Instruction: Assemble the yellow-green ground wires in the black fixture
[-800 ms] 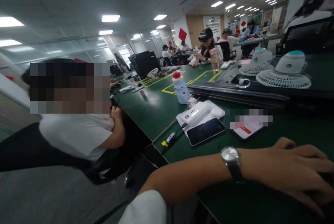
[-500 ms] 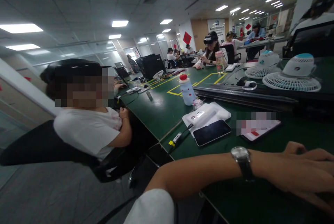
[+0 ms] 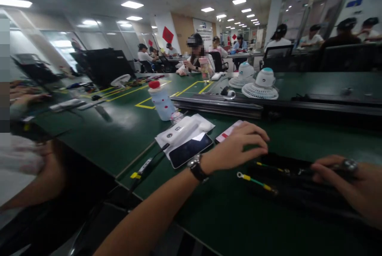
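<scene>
My left hand [image 3: 238, 144], with a watch at the wrist, hovers over the table beside a pink-screened phone [image 3: 226, 130]. Its fingers are apart and nothing shows between them. At the right, my right hand [image 3: 349, 184] has its thumb and fingers closed; a round metal piece [image 3: 349, 164] shows at its knuckles, but what the fingers grip is too dark to make out. Between the hands, a green-and-yellow wire [image 3: 256, 181] with a ring terminal [image 3: 239, 175] lies on the green table. A second such wire [image 3: 270, 165] lies behind it, among dark shapes that blur together.
A dark phone [image 3: 191, 150] and a white device [image 3: 182, 128] on paper lie left of my hand. Behind them stand a bottle [image 3: 162, 103], a long metal profile [image 3: 217, 107] and white fans [image 3: 262, 85]. A co-worker's arm [image 3: 36, 180] is at the left; others sit farther back.
My view has swung to the right. My left hand has lifted, moved beside the pink-screened phone and now has its fingers apart. My right hand and the green-and-yellow wires have come into view.
</scene>
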Motion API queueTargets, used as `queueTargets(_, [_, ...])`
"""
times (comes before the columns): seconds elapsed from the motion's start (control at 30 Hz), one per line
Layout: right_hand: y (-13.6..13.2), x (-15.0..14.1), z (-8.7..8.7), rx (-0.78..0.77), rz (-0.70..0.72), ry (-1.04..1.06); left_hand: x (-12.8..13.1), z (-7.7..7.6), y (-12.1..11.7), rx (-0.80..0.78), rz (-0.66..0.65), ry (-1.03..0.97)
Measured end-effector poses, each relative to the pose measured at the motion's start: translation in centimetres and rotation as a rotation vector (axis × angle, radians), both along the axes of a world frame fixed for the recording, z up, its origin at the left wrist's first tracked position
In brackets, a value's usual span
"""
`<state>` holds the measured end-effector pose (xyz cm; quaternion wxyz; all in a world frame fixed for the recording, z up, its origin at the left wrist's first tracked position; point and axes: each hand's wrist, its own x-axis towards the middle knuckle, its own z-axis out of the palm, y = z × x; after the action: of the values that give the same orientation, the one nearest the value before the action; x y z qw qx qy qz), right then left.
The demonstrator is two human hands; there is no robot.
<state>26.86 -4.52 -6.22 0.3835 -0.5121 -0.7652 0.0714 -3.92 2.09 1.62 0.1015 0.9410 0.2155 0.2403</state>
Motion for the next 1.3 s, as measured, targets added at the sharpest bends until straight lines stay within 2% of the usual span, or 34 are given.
queueTargets(0.13, [0.3, -1.1, 1.5, -0.088, 0.012, -0.016, -2.8, 0.8, 2.8, 0.159, 0.431, -0.010])
queueTargets(0.23, [0.3, -1.6, 2.0, -0.103, 0.025, 0.000, -4.2, 0.8, 4.0, 0.151, 0.587, -0.046])
queueTargets(0.5, [0.3, -1.6, 2.1, -0.139, 0.063, 0.046, -4.3, 0.2, 4.4, 0.097, 0.608, 0.001])
queueTargets(0.63, [0.3, -1.8, 2.4, -0.141, 0.069, 0.056, -4.0, -0.8, 4.9, 0.006, 0.625, 0.113])
queueTargets(0.73, [0.3, -1.8, 2.6, -0.124, 0.078, 0.059, -4.0, -1.5, 5.3, -0.003, 0.661, 0.168])
queueTargets(0.9, [0.3, -1.8, 2.8, -0.136, 0.072, 0.051, -3.9, -1.3, 5.4, -0.012, 0.706, 0.167])
queueTargets(1.0, [0.4, -1.8, 3.0, -0.140, 0.059, 0.053, -3.1, -1.0, 4.7, 0.004, 0.626, 0.118])
queueTargets(1.2, [0.9, -1.9, 3.1, -0.130, 0.081, 0.065, 0.6, -1.4, 1.1, -0.026, 0.102, 0.065])
queueTargets(1.3, [1.2, -2.1, 3.1, -0.122, 0.081, 0.040, 1.8, -1.8, -0.3, -0.047, -0.045, 0.072])
